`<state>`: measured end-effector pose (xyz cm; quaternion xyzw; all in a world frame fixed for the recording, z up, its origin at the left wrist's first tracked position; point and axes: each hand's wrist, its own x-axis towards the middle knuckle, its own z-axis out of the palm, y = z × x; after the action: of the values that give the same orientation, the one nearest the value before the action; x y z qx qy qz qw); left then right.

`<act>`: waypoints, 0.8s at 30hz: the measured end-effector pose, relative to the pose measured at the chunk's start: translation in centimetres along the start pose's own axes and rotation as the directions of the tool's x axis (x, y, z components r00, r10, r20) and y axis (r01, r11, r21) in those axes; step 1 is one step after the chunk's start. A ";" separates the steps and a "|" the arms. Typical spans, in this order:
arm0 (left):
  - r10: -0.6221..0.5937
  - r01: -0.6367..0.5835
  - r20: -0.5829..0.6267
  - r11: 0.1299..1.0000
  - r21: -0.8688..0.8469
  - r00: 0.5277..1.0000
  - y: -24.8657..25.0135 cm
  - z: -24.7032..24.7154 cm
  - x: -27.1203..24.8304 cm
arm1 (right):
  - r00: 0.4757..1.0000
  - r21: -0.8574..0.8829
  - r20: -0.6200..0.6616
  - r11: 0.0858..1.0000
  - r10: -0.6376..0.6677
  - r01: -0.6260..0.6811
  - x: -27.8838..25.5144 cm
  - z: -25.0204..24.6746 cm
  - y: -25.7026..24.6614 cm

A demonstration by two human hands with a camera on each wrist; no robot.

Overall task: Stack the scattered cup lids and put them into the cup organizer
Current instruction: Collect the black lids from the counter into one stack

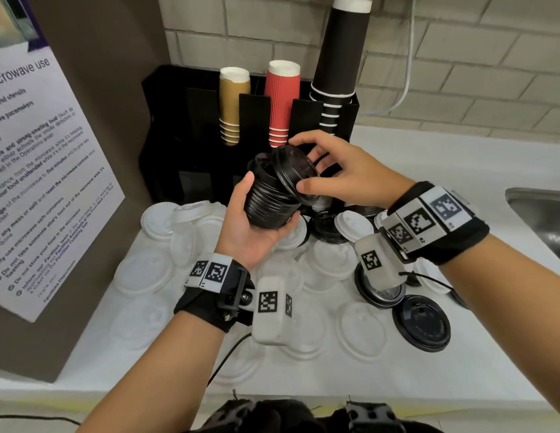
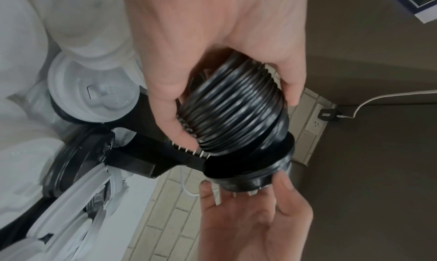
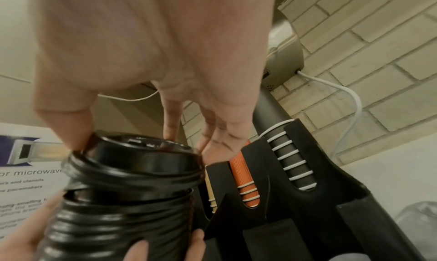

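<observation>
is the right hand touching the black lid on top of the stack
Touching. The right wrist view shows the right hand with thumb and fingers on the rim of the black lid.

Organizer (image 1: 210,151) stands at the counter's (image 1: 428,170) back; cups (image 1: 283,101) sit in it. Before it lie loose lids (image 1: 322,260); above them, a lid stack (image 1: 269,201). Sink (image 1: 541,220) is right, notice (image 1: 44,170) left.

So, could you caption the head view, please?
Left hand holds a black lid stack; right hand adds another lid.

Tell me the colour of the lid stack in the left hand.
Black, all of the lid stack; the head view shows it best.
</observation>
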<state>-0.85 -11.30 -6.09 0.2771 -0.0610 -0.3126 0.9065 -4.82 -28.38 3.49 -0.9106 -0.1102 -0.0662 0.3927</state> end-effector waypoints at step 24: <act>-0.031 0.029 0.054 0.999 0.026 0.998 0.1 0.0 0.1 | 0.990 -0.109 0.124 0.991 -0.061 0.075 1.4 0.4 -0.8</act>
<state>-0.65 -11.27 -6.05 0.2807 -0.0855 -0.3328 0.8962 -3.64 -27.37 4.10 -0.9295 -0.1608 -0.0307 0.3305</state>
